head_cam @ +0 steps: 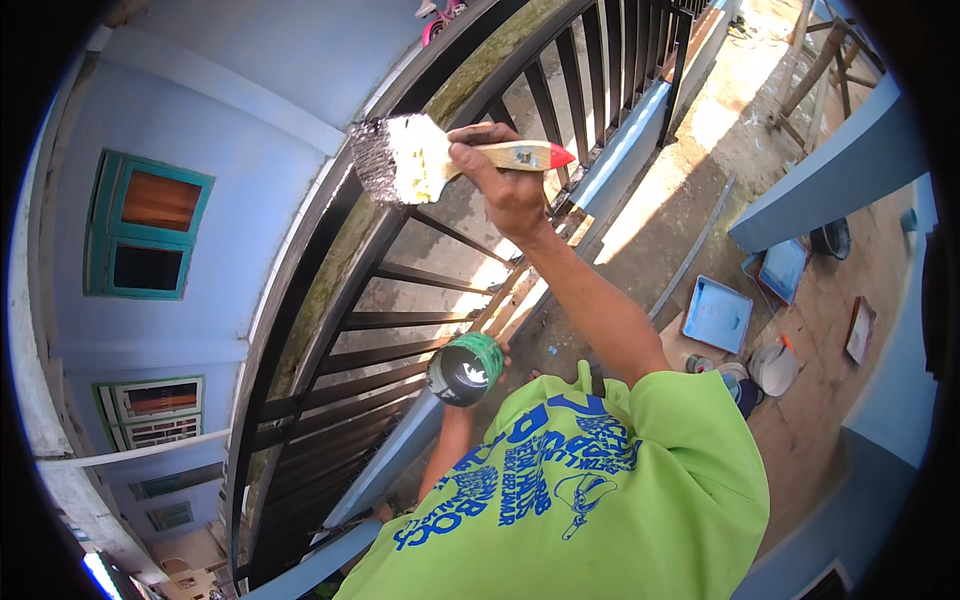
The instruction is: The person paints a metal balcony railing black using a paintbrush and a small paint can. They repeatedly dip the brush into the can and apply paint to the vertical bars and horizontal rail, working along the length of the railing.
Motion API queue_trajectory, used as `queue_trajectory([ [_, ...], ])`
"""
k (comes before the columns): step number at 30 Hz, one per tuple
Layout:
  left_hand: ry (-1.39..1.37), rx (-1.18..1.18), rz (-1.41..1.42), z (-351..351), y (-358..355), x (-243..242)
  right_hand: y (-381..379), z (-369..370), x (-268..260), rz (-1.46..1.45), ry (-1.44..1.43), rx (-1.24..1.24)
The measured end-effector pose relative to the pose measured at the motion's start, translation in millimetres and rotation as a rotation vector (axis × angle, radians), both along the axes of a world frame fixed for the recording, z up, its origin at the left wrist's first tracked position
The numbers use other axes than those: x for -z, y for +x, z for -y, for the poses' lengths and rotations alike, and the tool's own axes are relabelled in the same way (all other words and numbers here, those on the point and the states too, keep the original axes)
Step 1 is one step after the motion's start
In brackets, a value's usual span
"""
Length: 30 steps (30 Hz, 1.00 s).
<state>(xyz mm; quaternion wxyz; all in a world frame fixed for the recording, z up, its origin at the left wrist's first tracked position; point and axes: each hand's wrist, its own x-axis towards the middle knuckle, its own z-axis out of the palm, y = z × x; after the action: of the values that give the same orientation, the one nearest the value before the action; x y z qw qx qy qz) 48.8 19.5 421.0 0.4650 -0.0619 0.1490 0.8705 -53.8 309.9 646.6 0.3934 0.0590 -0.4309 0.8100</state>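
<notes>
My right hand (499,176) grips a wide flat paintbrush (409,161) by its wooden handle, which ends in a red tip. Dark, wet-looking paint coats the bristles, and the ferrule shines in the sun. The bristles appear over the top rail of a black metal railing (360,262); whether they touch it I cannot tell. Lower down, my left hand (505,358) holds a green paint can (484,352), its mouth tilted towards me. Dark paint with a bright reflection shows inside. The can mostly hides that hand's fingers.
Blue paint trays (718,313) lie on the floor at right, near a white bucket (772,369) and a black bucket (829,238). A blue pillar (817,169) stands beyond them. Wooden trestle (817,75) is at the upper right. A blue house wall (247,127) rises past the railing.
</notes>
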Motion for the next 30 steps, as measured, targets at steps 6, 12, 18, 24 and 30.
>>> queue_trajectory([
  [6,-0.270,-0.049,-0.091,-1,9,2,-84,-227,23,-0.255,-0.187,0.620],
  [12,-0.256,-0.066,-0.135,-10,16,-9,-74,-268,-19,-0.099,-0.264,0.842],
  [18,-0.204,-0.024,-0.084,-12,13,-13,2,-54,-6,0.017,-0.158,0.341],
  [24,-0.227,0.016,-0.143,-17,-3,-10,33,-10,-4,-0.026,-0.047,0.019],
  [30,-0.066,-0.008,-0.077,-15,1,0,-79,-254,4,-0.155,-0.241,0.583],
])
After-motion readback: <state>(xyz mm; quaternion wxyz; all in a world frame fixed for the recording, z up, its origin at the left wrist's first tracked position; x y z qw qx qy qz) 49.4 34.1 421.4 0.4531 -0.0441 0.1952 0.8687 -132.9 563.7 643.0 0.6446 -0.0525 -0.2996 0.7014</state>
